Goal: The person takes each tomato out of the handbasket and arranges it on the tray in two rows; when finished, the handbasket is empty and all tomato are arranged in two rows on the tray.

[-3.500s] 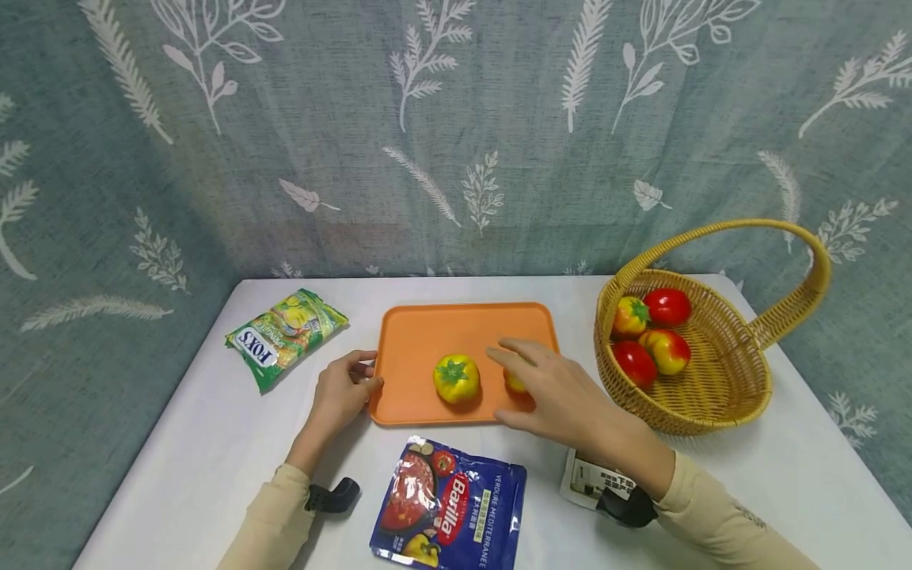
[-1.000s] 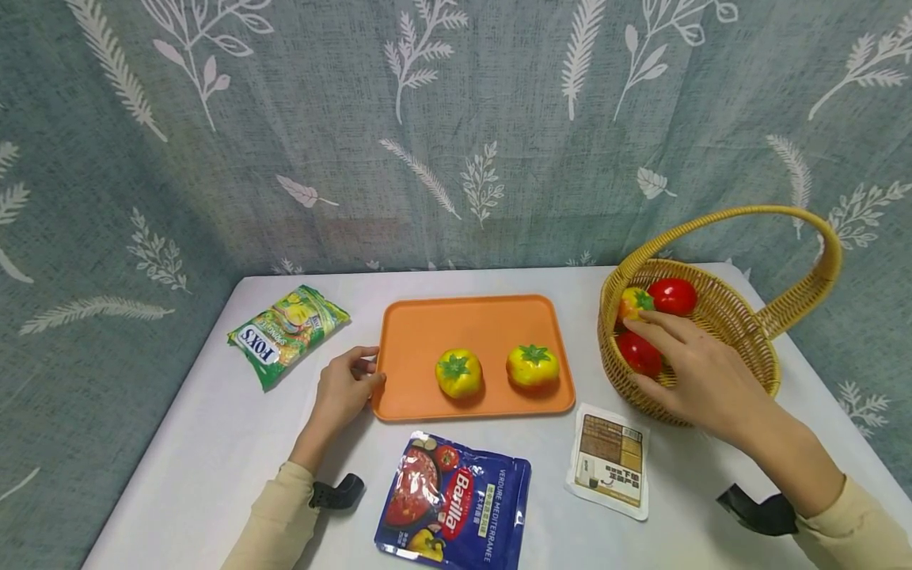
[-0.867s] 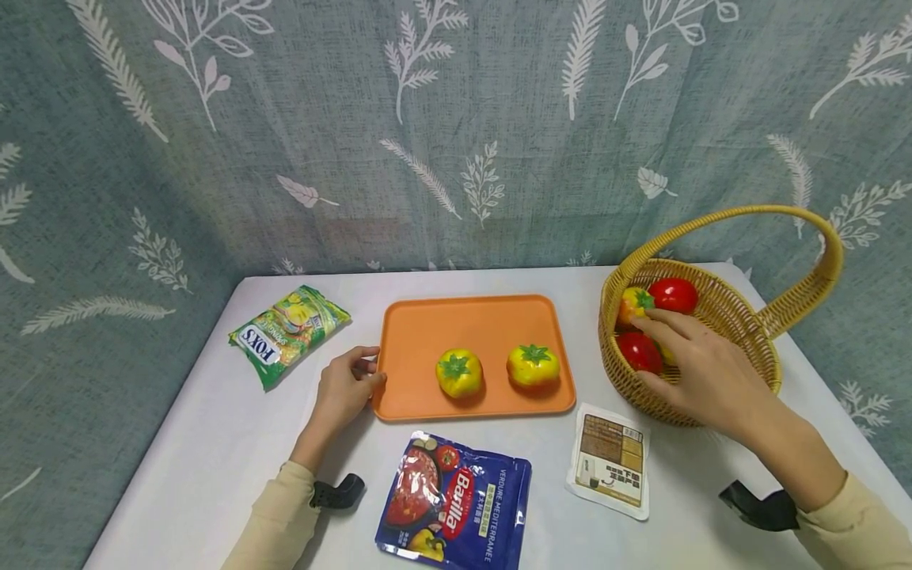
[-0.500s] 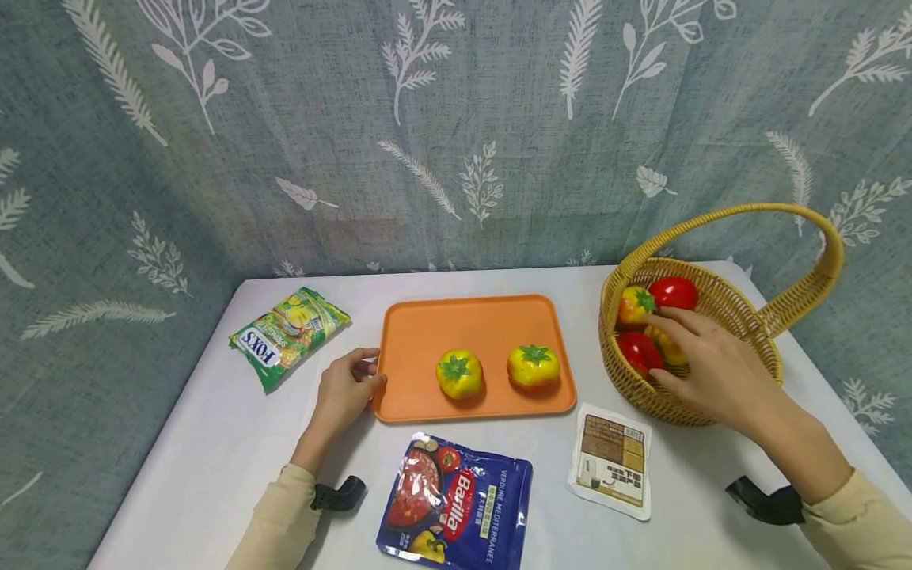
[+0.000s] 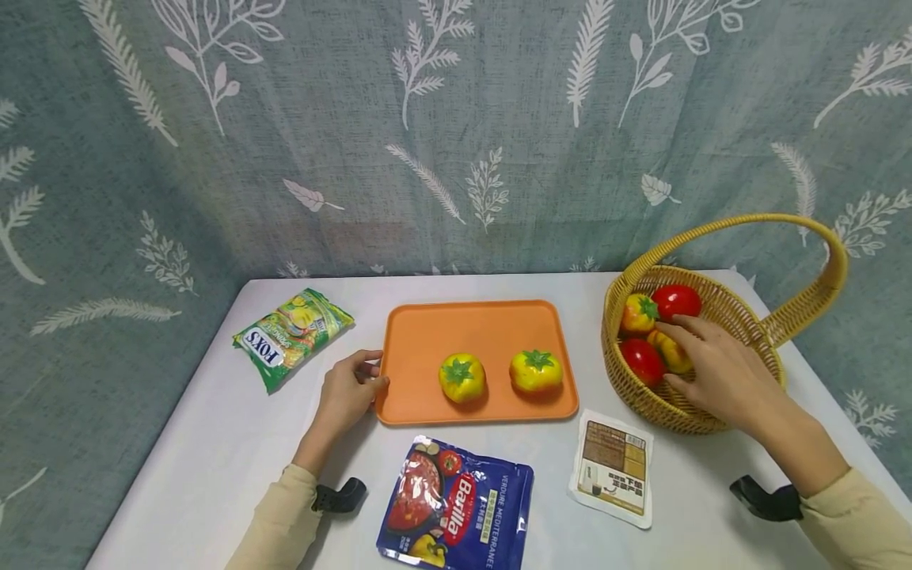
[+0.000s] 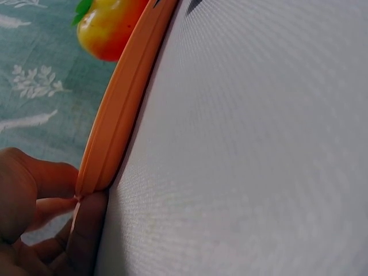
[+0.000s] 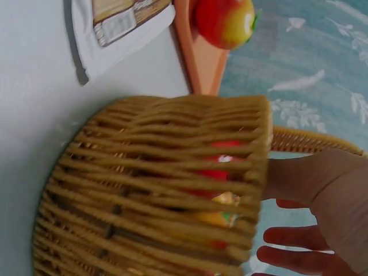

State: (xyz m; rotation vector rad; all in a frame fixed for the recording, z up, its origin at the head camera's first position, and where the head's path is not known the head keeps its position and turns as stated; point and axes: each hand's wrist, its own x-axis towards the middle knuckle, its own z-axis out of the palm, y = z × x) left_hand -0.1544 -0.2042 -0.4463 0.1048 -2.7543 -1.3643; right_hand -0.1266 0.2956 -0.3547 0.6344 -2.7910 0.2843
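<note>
We have the left hand (image 5: 347,392) pinching the left edge of the flat orange plastic tray (image 5: 442,328), thumb and fingers at the rim close to its near left corner, probably to steady it. Two glossy yellow fruits with green leafy tops sit apart on it: one (image 5: 462,378) near the middle of the near edge, one (image 5: 536,372) by the near right corner; the raised rim should stop them rolling off. The right hand (image 5: 727,372) is inside the round tan wicker basket (image 5: 634,396) at the white tabletop (image 5: 235,443)'s far right corner, fingers and thumb bent about a yellow-red fruit (image 5: 670,352). We can't tell if they grip it or only touch: the hand covers part of it, and in the right wrist view the weave hides the thumb's end and blurs the contents. Beside it we see two shiny red fruits (image 5: 643,362) and an orange-yellow one with a green top (image 5: 638,313). The left wrist view cuts off its one fruit at the top. The tabletop's near edge is out of frame; fine print on the white-and-brown flat packet (image 5: 613,467) is unreadable.
</note>
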